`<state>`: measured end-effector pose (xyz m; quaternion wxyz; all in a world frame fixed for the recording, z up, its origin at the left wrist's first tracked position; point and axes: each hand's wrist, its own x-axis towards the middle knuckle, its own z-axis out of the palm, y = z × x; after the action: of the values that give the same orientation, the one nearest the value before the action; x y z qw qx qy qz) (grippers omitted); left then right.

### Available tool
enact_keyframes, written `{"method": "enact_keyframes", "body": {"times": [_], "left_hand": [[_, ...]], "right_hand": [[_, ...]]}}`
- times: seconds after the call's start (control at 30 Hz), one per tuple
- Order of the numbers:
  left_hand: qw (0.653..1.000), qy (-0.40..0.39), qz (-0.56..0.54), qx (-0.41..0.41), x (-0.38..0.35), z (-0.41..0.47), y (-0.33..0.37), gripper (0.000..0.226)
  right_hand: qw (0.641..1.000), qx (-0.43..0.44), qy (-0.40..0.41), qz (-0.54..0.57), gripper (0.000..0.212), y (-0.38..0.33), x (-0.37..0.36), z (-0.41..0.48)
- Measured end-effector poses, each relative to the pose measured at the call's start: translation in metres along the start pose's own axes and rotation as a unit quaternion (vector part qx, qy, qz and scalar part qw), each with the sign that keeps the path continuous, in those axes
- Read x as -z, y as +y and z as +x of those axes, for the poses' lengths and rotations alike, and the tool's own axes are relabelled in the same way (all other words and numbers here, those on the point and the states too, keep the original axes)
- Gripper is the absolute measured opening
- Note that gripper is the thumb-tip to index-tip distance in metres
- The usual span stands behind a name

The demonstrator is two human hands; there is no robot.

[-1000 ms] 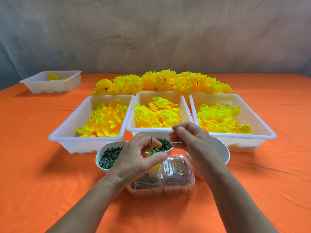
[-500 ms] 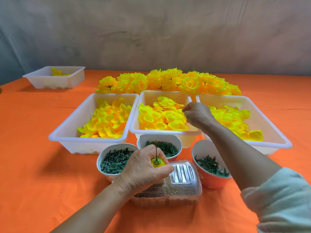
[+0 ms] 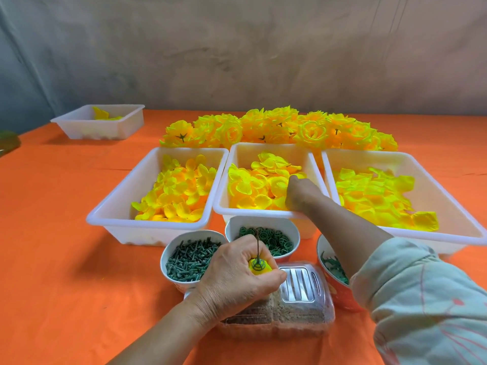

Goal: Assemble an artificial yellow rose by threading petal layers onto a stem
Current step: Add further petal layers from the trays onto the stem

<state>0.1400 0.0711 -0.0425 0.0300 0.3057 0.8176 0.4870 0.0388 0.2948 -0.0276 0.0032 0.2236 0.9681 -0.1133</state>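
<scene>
My left hand (image 3: 237,275) grips a small yellow bud (image 3: 259,267) capped by a green ring, threaded on a thin dark stem wire (image 3: 257,242) that stands upright above my fist. My right hand (image 3: 300,192) reaches into the middle white tray (image 3: 253,212), fingers curled down onto a yellow petal layer (image 3: 297,176) in the pile. The left tray (image 3: 145,224) and the right tray (image 3: 369,154) hold more yellow petal layers.
Three bowls stand before the trays: green pegs (image 3: 189,259), green rings (image 3: 274,238), green calyxes (image 3: 332,264). A clear plastic box (image 3: 297,306) lies under my left hand. Finished yellow roses (image 3: 279,127) line the back. A small tray (image 3: 100,122) sits far left.
My right hand left the stem wire, moved forward over the middle tray and dipped into its petals. My left hand kept holding the bud and wire in place.
</scene>
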Motion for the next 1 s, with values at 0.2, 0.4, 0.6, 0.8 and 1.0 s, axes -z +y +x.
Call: {"method": "enact_keyframes", "body": {"times": [0.2, 0.4, 0.6, 0.8, 1.0], "left_hand": [[1.0, 0.002, -0.004, -0.003, -0.001, 0.0, 0.0, 0.02], [1.0, 0.005, -0.002, -0.004, -0.001, 0.0, -0.001, 0.017], [1.0, 0.008, -0.002, -0.003, 0.0, -0.001, 0.0, 0.017], [1.0, 0.007, 0.002, -0.002, 0.001, -0.002, 0.004, 0.021], [0.991, -0.122, -0.034, 0.044, 0.02, 0.003, 0.009, 0.048]], "right_hand": [[0.996, 0.041, 0.063, 0.049, 0.037, 0.002, 0.006, -0.004], [0.951, 0.009, 0.084, 0.298, 0.044, 0.007, 0.014, -0.006], [0.836, -0.03, 0.027, 0.548, 0.053, 0.013, 0.026, -0.015], [0.796, -0.01, 0.01, 0.605, 0.048, 0.012, 0.022, -0.025], [0.802, 0.001, 0.023, 0.597, 0.038, 0.014, 0.021, -0.03]]}}
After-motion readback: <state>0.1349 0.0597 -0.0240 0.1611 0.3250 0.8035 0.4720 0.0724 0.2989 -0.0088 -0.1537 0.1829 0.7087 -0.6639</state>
